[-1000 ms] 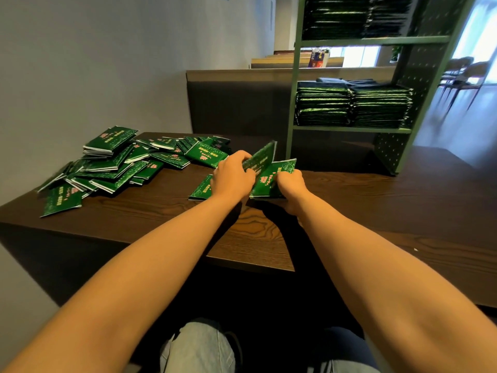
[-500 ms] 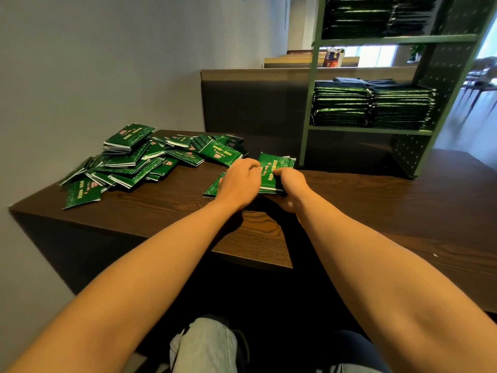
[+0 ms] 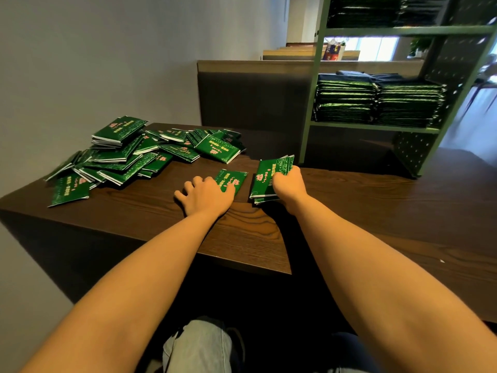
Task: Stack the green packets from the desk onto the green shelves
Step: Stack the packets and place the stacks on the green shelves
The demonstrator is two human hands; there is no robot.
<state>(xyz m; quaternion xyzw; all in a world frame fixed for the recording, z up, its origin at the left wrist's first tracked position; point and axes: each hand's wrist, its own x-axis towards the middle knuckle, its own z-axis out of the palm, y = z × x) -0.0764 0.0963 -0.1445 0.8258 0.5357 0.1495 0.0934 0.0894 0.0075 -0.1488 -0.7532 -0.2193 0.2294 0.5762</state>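
**On the Desk: Packet Count and Hand State**

On the desk (image 3: pixel 349 211), two hands are working. The left hand (image 3: pixel 207 196) is lying palm down with its fingers (image 3: pixel 188 188) spread and relaxed. Its thumb side is pressing on one single packet (image 3: pixel 234 179), which is lying flat. The right hand (image 3: pixel 289 187) is gripping one held stack (image 3: pixel 269 175) of several packets, with its fingers clamped on the right edge. The number of packets in it cannot be counted. The held stack is sitting just beside the single packet, apart from it; whether it is touching the desk cannot be told. One loose pile (image 3: pixel 126 157), too many packets to count, is lying at the left end of the desk near the grey wall (image 3: pixel 107 49). The green shelves (image 3: pixel 403 30) are standing on the desk at the rear right. Two shelf stacks (image 3: pixel 347 100) are sitting side by side on the middle level, and further dark stacks are filling the level above. One brown partition (image 3: pixel 252 95) is standing behind the desk.
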